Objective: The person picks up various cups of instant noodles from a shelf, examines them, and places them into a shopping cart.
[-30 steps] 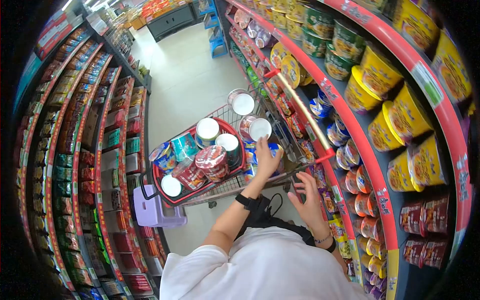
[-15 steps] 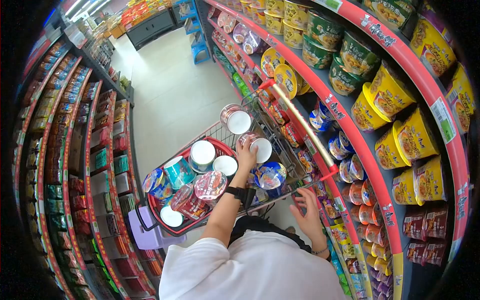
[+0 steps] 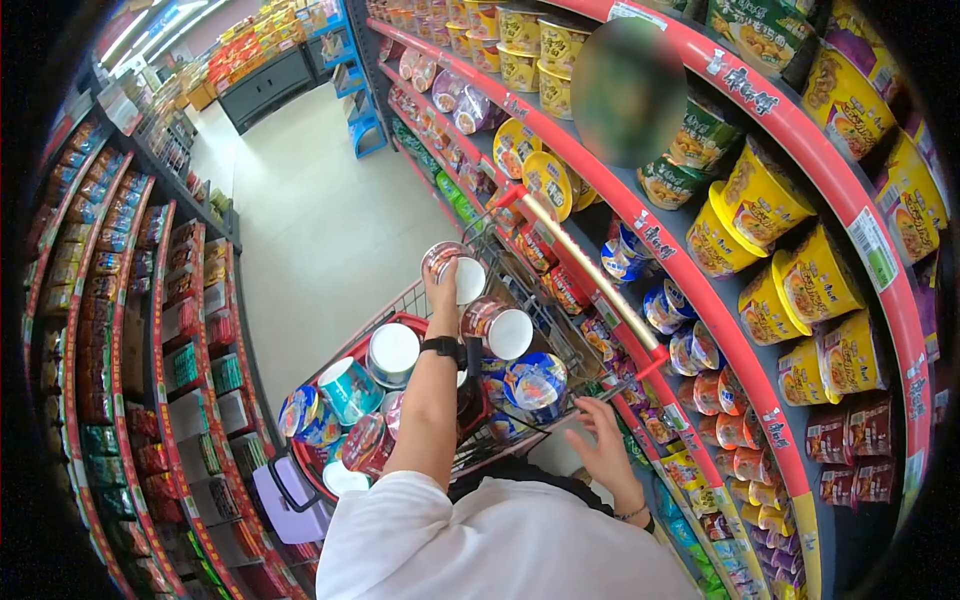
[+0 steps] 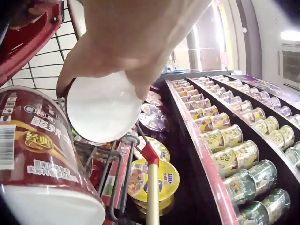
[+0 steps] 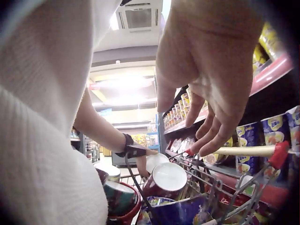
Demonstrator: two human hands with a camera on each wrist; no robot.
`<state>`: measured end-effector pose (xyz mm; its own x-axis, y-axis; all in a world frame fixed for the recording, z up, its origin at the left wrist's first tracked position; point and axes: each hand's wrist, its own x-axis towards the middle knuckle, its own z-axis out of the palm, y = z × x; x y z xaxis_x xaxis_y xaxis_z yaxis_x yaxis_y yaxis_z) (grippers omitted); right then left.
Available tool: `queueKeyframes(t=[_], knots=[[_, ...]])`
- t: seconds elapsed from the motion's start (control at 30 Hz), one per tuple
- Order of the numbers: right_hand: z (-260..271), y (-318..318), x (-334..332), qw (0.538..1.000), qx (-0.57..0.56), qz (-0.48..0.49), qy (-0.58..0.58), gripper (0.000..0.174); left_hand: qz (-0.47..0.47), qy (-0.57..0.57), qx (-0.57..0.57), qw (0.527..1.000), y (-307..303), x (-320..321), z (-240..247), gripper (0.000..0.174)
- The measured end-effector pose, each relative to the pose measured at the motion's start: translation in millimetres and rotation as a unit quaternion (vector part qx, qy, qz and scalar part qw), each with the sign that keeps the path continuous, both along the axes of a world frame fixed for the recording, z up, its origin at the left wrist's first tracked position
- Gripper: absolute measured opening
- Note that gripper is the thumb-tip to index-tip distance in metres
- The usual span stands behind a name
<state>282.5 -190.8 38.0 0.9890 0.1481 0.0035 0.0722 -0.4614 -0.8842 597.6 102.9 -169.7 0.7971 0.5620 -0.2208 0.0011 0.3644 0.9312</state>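
In the head view my left hand (image 3: 440, 292) grips a noodle cup (image 3: 469, 281) at the far side of the cart, its white base facing up. The left wrist view shows the fingers curled round that white-based cup (image 4: 104, 108), beside a dark red cup (image 4: 43, 154). Another red cup (image 3: 497, 327) lies just nearer in the cart, with a blue cup (image 3: 535, 384) below it. My right hand (image 3: 603, 449) hangs beside the cart's near edge with loosely bent fingers and holds nothing; its fingers also look relaxed in the right wrist view (image 5: 211, 79).
A red basket (image 3: 405, 322) full of cups sits on the cart's left part. The cart handle (image 3: 585, 262) runs along the right shelf (image 3: 640, 190), stacked with noodle cups. A purple stool (image 3: 290, 502) stands at the left, near packet shelves. Pale floor (image 3: 300, 240) stretches ahead.
My left hand has moved from the nearer red cup to the farther one and now grips it. The right hand stays low beside the cart, still holding nothing.
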Motion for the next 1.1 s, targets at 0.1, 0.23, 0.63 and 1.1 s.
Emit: queueKeyframes(t=[0.1,0.23,0.63,1.1], knots=[[-2.5,4.3,3.2,1.0,0.006,-0.009,-0.005,0.051,0.024,0.027,0.004,0.999,-10.0,-25.8,50.6,0.092],[-3.4,10.1,20.0,0.999,0.045,-0.012,0.003,0.049,0.028,-0.046,0.052,0.997,-37.5,-60.3,100.6,0.085],[28.7,-22.8,58.7,0.954,0.279,-0.105,-0.039,0.059,-0.297,-0.292,0.077,0.906,-144.1,-191.3,229.0,0.111],[43.9,-134.1,-44.9,0.897,0.367,-0.233,-0.075,0.09,-0.527,-0.334,0.215,0.751,-258.6,-264.1,263.0,0.119]])
